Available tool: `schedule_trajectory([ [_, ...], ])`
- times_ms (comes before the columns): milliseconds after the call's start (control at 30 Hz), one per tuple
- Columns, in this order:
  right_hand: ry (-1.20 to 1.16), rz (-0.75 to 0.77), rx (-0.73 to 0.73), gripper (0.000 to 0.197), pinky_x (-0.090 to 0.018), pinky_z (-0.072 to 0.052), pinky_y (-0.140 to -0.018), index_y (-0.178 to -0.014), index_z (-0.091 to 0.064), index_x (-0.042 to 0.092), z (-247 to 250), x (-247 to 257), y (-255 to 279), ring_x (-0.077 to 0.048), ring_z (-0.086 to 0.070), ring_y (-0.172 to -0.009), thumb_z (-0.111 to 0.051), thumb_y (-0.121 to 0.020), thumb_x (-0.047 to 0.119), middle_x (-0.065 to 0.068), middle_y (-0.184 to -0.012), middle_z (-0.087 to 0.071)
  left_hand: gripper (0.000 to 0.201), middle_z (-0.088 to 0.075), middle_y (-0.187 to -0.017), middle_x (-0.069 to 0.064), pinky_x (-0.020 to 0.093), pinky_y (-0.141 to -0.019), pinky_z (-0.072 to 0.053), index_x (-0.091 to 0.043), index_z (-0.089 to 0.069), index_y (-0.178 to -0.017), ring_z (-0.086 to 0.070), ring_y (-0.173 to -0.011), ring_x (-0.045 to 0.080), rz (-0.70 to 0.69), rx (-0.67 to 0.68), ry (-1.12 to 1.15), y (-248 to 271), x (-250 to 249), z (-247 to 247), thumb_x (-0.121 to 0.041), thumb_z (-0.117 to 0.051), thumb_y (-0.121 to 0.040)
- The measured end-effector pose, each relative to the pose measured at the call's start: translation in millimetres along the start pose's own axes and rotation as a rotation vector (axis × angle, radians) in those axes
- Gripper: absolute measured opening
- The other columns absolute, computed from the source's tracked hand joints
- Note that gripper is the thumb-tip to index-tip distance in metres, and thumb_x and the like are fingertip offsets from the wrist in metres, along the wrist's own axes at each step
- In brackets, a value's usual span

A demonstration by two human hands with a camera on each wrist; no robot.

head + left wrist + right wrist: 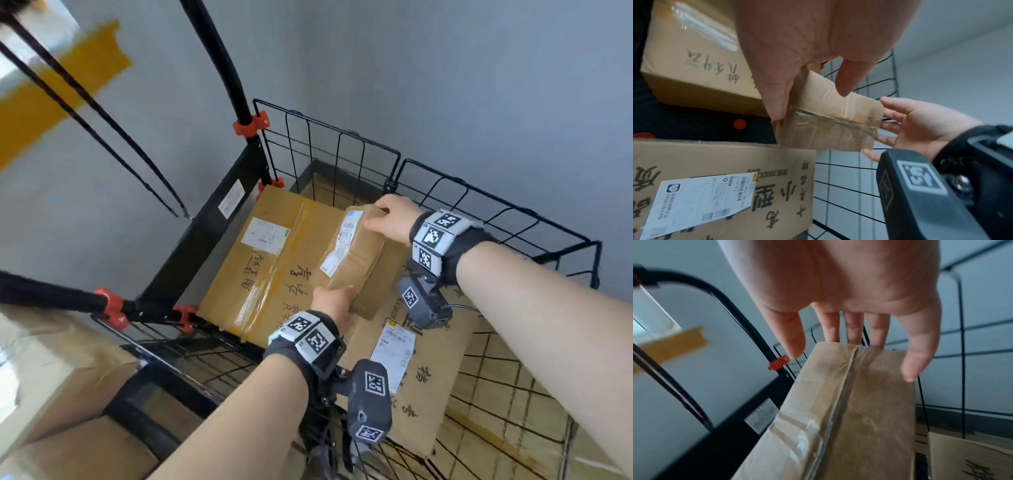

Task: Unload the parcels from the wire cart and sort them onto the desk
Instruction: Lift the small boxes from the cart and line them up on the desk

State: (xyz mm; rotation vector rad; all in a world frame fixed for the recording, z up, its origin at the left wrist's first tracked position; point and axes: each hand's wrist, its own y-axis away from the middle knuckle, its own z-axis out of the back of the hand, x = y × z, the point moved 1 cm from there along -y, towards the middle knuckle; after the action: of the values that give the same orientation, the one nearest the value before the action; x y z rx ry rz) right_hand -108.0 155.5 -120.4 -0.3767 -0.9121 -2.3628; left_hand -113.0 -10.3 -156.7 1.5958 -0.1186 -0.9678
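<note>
Nearest the camera, a flat cardboard sheet with a shipping label [394, 353] lies over the wire cart's [496, 212] floor, and just beyond it the left hand [334, 303] grips the near end of a small taped parcel [356, 260], thumb on top. That parcel's long axis runs away from the person, near end to far end, its white label facing up-left, and it is held above a large taped carton [260, 260] at the cart's left. At the parcel's far end the right hand [390, 219] clasps it with fingers curled over the edge, close to the cart's rear mesh wall, with open room upward.
</note>
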Motion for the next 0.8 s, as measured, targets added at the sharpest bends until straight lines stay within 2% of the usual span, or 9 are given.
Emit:
schedule_trajectory([
  [67, -0.059, 0.034, -0.048, 0.052, -0.027, -0.042, -0.081, -0.131, -0.048, 0.015, 15.1, 6.8, 26.2, -0.025, -0.056, -0.111, -0.061, -0.084, 0.035, -0.007, -0.129, -0.053, 0.043, -0.050, -0.132, 0.029, 0.037, -0.069, -0.049, 0.008, -0.045, -0.129, -0.049, -0.090, 0.028, -0.062, 0.019, 0.080, 23.6, -6.9, 7.3, -0.006, -0.055, -0.090],
  [167, -0.140, 0.088, -0.115, 0.050, -0.029, -0.044, -0.083, -0.125, -0.048, 0.012, 33.3, 20.4, 62.2, -0.025, -0.056, -0.106, -0.064, -0.083, 0.035, -0.007, -0.120, -0.057, 0.042, -0.055, -0.125, 0.029, 0.047, -0.086, -0.050, 0.007, -0.048, -0.127, -0.053, -0.091, 0.031, -0.139, 0.003, 0.128, 58.8, -16.6, 22.3, -0.005, -0.058, -0.087],
  [267, -0.246, 0.116, -0.160, 0.048, -0.035, -0.046, -0.087, -0.119, -0.045, 0.012, 47.6, 35.4, 95.3, -0.025, -0.055, -0.100, -0.064, -0.083, 0.036, -0.007, -0.111, -0.055, 0.048, -0.057, -0.108, 0.018, 0.043, -0.081, -0.051, 0.004, -0.044, -0.131, -0.056, -0.094, 0.029, -0.264, -0.091, 0.164, 92.6, -26.1, 37.5, -0.003, -0.059, -0.086],
  [400, -0.353, 0.192, -0.229, 0.046, -0.030, -0.038, -0.078, -0.117, -0.042, 0.011, 61.9, 46.9, 137.9, -0.020, -0.047, -0.091, -0.061, -0.086, 0.039, -0.003, -0.102, -0.046, 0.059, -0.052, -0.130, 0.014, 0.043, -0.096, -0.049, -0.009, -0.031, -0.141, -0.055, -0.115, 0.032, -0.408, -0.325, 0.140, 145.9, -28.8, 54.0, -0.013, -0.059, -0.089],
  [467, -0.407, 0.238, -0.241, 0.043, -0.029, -0.039, -0.078, -0.116, -0.043, 0.009, 65.5, 49.7, 160.0, -0.019, -0.047, -0.090, -0.061, -0.087, 0.035, -0.004, -0.102, -0.047, 0.063, -0.049, -0.134, 0.011, 0.041, -0.099, -0.047, -0.010, -0.026, -0.145, -0.052, -0.121, 0.031, -0.439, -0.405, 0.117, 174.7, -22.7, 59.9, -0.019, -0.058, -0.091],
  [600, -0.424, 0.339, -0.260, 0.039, -0.026, -0.037, -0.057, -0.107, -0.053, 0.002, 70.7, 56.5, 206.7, -0.020, -0.051, -0.073, -0.065, -0.081, 0.029, -0.007, -0.091, -0.054, 0.051, -0.057, -0.123, 0.015, 0.038, -0.091, -0.049, -0.006, -0.047, -0.130, -0.056, -0.109, 0.032, -0.471, -0.555, -0.002, 226.5, -1.3, 71.5, -0.036, -0.051, -0.089],
  [667, -0.429, 0.397, -0.242, 0.039, -0.027, -0.038, -0.066, -0.113, -0.052, 0.004, 74.8, 64.5, 231.9, -0.020, -0.051, -0.079, -0.063, -0.083, 0.028, -0.005, -0.094, -0.054, 0.047, -0.058, -0.119, 0.019, 0.034, -0.085, -0.049, -0.002, -0.053, -0.124, -0.057, -0.106, 0.034, -0.515, -0.583, -0.050, 257.3, 9.5, 75.6, -0.035, -0.045, -0.091],
  [733, -0.432, 0.457, -0.207, 0.036, -0.028, -0.038, -0.074, -0.116, -0.051, 0.009, 75.4, 75.6, 257.7, -0.020, -0.050, -0.084, -0.060, -0.085, 0.026, -0.002, -0.098, -0.053, 0.045, -0.059, -0.116, 0.024, 0.039, -0.090, -0.050, 0.002, -0.056, -0.118, -0.057, -0.108, 0.037, -0.565, -0.647, -0.053, 285.2, 21.9, 84.9, -0.033, -0.043, -0.093],
  [800, -0.409, 0.519, -0.151, 0.036, -0.029, -0.039, -0.078, -0.117, -0.053, 0.011, 70.8, 90.9, 283.3, -0.022, -0.052, -0.090, -0.057, -0.086, 0.027, -0.003, -0.105, -0.057, 0.041, -0.062, -0.109, 0.021, 0.042, -0.091, -0.049, 0.001, -0.059, -0.112, -0.059, -0.105, 0.037, -0.587, -0.753, 0.001, 315.4, 36.0, 97.3, -0.033, -0.045, -0.093],
])
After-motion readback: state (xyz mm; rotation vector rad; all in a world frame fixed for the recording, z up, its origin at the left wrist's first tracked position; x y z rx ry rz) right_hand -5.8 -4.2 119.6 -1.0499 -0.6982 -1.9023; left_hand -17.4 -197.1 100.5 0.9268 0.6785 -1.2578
